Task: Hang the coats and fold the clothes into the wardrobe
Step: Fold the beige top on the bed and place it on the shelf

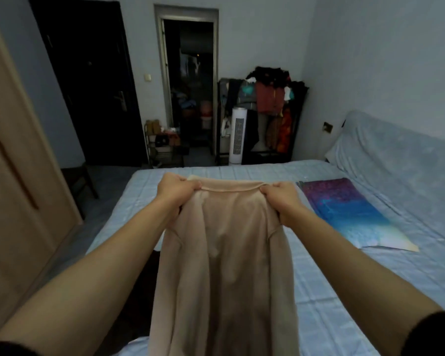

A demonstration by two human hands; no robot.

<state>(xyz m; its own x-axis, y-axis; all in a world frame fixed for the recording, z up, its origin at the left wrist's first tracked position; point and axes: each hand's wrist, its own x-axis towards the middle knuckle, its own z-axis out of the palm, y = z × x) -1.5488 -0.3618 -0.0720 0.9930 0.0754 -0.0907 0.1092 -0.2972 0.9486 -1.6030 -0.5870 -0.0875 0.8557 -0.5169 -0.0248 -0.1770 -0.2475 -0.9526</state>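
Blue quilted bed [332, 291] beside tan wardrobe [16, 176], dim room

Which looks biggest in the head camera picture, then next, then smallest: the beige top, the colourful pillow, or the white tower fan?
1. beige top, though it is nearest the camera, which inflates it.
2. colourful pillow.
3. white tower fan, farthest away, so real size is unsure.

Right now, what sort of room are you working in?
Most likely a bedroom in a home. A bed with a light blue quilted cover fills the foreground, a wooden wardrobe stands on the left, and a loaded clothes rack sits against the far wall beside a white tower fan.
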